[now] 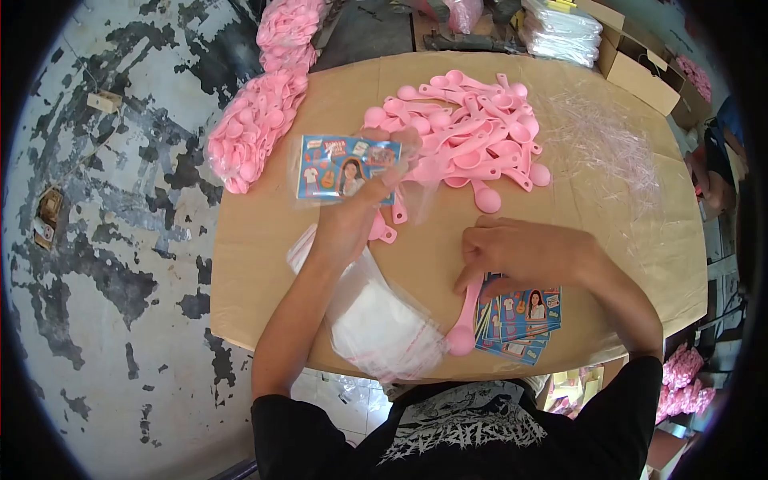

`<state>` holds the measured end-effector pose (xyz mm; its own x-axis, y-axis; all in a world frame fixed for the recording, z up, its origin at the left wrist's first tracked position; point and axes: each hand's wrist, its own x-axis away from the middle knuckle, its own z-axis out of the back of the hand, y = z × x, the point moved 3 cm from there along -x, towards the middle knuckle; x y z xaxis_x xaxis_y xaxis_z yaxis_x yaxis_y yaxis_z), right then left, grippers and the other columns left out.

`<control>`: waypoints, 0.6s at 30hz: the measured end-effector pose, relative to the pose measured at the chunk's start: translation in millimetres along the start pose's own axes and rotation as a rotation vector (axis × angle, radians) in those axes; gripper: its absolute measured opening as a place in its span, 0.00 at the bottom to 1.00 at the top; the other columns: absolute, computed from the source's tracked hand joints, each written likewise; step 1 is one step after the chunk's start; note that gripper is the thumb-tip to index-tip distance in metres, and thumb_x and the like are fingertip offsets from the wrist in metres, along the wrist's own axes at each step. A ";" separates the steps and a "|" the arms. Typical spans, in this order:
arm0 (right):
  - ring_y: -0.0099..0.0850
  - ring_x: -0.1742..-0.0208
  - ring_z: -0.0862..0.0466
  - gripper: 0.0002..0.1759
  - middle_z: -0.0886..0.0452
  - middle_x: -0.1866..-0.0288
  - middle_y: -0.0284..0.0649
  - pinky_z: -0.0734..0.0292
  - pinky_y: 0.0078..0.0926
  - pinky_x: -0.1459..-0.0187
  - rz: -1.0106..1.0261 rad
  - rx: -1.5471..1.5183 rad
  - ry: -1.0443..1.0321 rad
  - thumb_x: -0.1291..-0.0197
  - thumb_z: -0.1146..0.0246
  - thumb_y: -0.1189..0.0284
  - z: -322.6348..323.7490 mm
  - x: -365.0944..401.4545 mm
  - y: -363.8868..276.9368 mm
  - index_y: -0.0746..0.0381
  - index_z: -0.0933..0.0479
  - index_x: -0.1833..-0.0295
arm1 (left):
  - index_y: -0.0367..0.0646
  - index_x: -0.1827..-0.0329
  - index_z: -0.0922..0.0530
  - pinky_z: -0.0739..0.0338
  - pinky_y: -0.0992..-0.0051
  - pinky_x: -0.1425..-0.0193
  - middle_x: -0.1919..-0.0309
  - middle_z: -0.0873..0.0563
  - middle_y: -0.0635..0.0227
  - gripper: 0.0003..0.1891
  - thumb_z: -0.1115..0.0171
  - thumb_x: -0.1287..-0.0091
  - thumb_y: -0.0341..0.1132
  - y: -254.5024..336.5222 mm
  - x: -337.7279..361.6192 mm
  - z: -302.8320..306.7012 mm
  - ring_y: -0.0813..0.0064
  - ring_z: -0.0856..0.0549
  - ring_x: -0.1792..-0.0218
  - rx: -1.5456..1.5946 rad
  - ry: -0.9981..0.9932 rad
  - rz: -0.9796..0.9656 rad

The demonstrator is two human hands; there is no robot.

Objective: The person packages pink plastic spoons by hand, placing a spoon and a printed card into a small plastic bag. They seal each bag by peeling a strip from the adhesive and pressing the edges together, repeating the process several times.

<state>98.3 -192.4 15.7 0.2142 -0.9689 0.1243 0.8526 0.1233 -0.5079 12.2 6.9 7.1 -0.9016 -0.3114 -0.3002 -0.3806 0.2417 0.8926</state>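
My left hand [356, 212] is closed on a clear plastic bag with a blue printed card [330, 170] inside, held over the left part of the table. My right hand [524, 252] is closed around the handle end of a pink measuring spoon [462, 338], whose round bowl points toward my body. Just below that hand lies a fanned stack of blue printed cards [520, 324], partly covered by it. A pile of clear plastic bags [384, 320] lies beside my left forearm. Beyond both hands is a large heap of pink measuring spoons [480, 136].
Long bags packed with pink spoons [260, 120] hang by the table's left edge. Clear plastic scraps [612, 152] lie on the brown-covered table [272, 264] at right. A cardboard box [640, 72] and stacked plastic packs [562, 32] stand behind. Another person's hand [714, 188] shows at far right.
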 end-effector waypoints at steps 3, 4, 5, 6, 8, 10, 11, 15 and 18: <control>0.36 0.46 0.25 0.13 0.22 0.57 0.35 0.30 0.34 0.40 0.054 0.004 0.097 0.45 0.32 0.71 2.4 -3.9 3.6 0.53 0.16 0.53 | 0.45 0.35 0.32 0.35 0.57 0.28 0.33 0.27 0.54 0.24 0.38 0.34 0.30 -9.3 3.5 0.0 0.57 0.28 0.31 -0.023 -0.001 0.036; 0.36 0.46 0.25 0.12 0.21 0.57 0.35 0.30 0.34 0.40 0.089 0.039 0.150 0.44 0.33 0.71 4.6 -4.6 5.9 0.53 0.16 0.53 | 0.45 0.35 0.32 0.35 0.57 0.28 0.33 0.27 0.55 0.24 0.38 0.34 0.30 -9.9 2.4 0.0 0.57 0.28 0.31 -0.033 -0.002 0.038; 0.37 0.49 0.23 0.10 0.20 0.59 0.36 0.29 0.35 0.42 0.091 0.052 0.220 0.42 0.34 0.70 7.5 -2.0 12.9 0.55 0.16 0.54 | 0.40 0.36 0.32 0.24 0.65 0.37 0.38 0.22 0.54 0.23 0.37 0.34 0.25 -8.4 0.1 -2.0 0.64 0.21 0.38 0.062 -0.008 -0.012; 0.38 0.52 0.22 0.09 0.19 0.60 0.37 0.28 0.36 0.44 0.096 0.068 0.288 0.40 0.36 0.70 11.4 3.9 23.5 0.57 0.17 0.55 | 0.42 0.36 0.32 0.27 0.63 0.34 0.36 0.24 0.54 0.23 0.37 0.34 0.26 -5.6 -0.3 -3.5 0.62 0.23 0.36 0.065 0.007 0.015; 0.38 0.60 0.20 0.07 0.18 0.65 0.38 0.26 0.36 0.51 0.012 0.072 0.416 0.37 0.39 0.70 31.7 12.8 36.9 0.60 0.18 0.58 | 0.46 0.35 0.33 0.34 0.59 0.28 0.32 0.28 0.55 0.24 0.38 0.33 0.30 3.5 1.4 -5.7 0.59 0.29 0.30 0.068 0.039 0.058; 0.36 0.69 0.19 0.09 0.19 0.72 0.40 0.25 0.34 0.60 -0.165 0.042 0.532 0.33 0.42 0.70 63.0 24.1 37.5 0.64 0.21 0.60 | 0.47 0.35 0.34 0.34 0.59 0.28 0.32 0.29 0.55 0.23 0.39 0.33 0.29 4.9 0.1 -0.9 0.59 0.30 0.30 0.078 0.069 0.010; 0.33 0.72 0.21 0.09 0.21 0.74 0.40 0.27 0.32 0.64 -0.189 -0.059 0.560 0.32 0.43 0.70 70.4 28.2 36.7 0.65 0.22 0.61 | 0.47 0.35 0.34 0.34 0.59 0.28 0.31 0.29 0.54 0.23 0.40 0.32 0.28 5.5 -0.5 0.9 0.59 0.30 0.30 0.086 0.085 -0.015; 0.27 0.74 0.24 0.10 0.23 0.75 0.41 0.29 0.28 0.69 -0.221 -0.259 0.592 0.31 0.46 0.71 80.0 30.4 23.4 0.66 0.23 0.60 | 0.48 0.33 0.35 0.34 0.59 0.28 0.30 0.31 0.55 0.24 0.41 0.32 0.27 11.2 -0.8 -2.2 0.60 0.30 0.30 0.071 0.057 -0.031; 0.27 0.77 0.27 0.10 0.24 0.77 0.42 0.30 0.28 0.70 -0.204 -0.254 0.580 0.31 0.45 0.71 73.8 22.6 5.3 0.67 0.24 0.60 | 0.49 0.33 0.36 0.34 0.58 0.28 0.30 0.31 0.55 0.26 0.41 0.32 0.24 8.5 1.1 -7.7 0.59 0.30 0.30 0.015 0.002 -0.040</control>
<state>142.8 -197.8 78.8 -0.2916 -0.9347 -0.2034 0.6947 -0.0608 -0.7167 9.6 1.6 17.0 -0.8855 -0.3226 -0.3345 -0.4189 0.2425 0.8751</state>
